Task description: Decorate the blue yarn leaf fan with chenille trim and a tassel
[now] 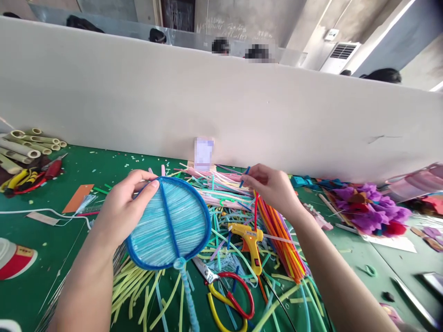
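My left hand (129,205) grips the top edge of a blue round hand fan (148,230), thumb in front and fingers behind. Dark blue fuzzy trim rims the fan and runs down its middle; the light blue wrapped handle (189,299) points down. Between the thumb and fingertips of my right hand (268,186) is a short dark blue pipe cleaner piece (245,177), held apart from the fan. Below that hand lie a yellow glue gun (251,242) and a bundle of orange pipe cleaners (282,235). Scissors (231,299) with red and yellow handles rest near the fan's handle.
Loose pipe cleaners (134,288) cover the middle of the green table (62,240). Bamboo tubes (31,143) and pliers (20,180) lie at left, purple flowers (375,210) at right. A white partition (138,97) stands behind; heads of several people show above it.
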A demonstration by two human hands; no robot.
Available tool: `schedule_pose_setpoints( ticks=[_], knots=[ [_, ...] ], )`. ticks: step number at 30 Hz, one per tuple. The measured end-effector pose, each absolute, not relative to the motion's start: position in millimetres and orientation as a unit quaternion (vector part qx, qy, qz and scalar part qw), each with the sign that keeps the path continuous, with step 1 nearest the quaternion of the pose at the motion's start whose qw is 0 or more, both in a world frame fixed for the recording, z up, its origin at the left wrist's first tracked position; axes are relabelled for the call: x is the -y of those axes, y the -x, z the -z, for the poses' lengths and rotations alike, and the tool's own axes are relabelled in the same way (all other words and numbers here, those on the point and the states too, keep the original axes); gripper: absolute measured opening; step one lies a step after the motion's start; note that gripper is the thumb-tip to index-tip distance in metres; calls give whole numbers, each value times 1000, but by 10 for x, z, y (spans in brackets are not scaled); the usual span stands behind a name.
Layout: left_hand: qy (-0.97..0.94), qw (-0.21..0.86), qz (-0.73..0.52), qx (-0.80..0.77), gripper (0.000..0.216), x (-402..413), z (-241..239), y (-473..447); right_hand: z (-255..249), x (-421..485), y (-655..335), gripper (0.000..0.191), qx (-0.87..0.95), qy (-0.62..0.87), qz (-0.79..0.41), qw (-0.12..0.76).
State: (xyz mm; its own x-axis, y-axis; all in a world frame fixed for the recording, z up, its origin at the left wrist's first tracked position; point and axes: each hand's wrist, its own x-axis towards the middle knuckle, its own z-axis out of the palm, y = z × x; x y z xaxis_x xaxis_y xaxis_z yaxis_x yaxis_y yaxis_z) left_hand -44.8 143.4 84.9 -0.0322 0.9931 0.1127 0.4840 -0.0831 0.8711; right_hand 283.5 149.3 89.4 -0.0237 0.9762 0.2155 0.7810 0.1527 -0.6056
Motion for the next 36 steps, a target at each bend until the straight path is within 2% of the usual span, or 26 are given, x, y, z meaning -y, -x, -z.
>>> schedule_pose_setpoints(
  ticks=[2,6,10,14,22,30,36],
  knots=[
    [-630,309,-390,-596,30,-1454,-822,395,-1004,-1280,-2684,24,645,578,-259,427],
    [-669,312,-345,-579,32,-1479,-771,268,-1031,-900,-2409,24,571,512,-371,524],
    [-701,351,-317,-535,34,-1397,-772,72,-925,-688,-2175,17,525,480,-380,591],
    [-705,374,-320,-511,32,-1245,-826,-115,-814,-640,-1983,7,531,458,-309,642],
    [-682,396,-352,-505,31,-1091,-912,-190,-634,-679,-1810,15,548,462,-219,662],
    [-667,389,-359,-523,31,-1084,-908,-225,-613,-558,-1729,26,654,468,-31,593],
    [-661,399,-368,-518,30,-1079,-900,-235,-606,-604,-1700,36,685,453,13,571]
  ],
)
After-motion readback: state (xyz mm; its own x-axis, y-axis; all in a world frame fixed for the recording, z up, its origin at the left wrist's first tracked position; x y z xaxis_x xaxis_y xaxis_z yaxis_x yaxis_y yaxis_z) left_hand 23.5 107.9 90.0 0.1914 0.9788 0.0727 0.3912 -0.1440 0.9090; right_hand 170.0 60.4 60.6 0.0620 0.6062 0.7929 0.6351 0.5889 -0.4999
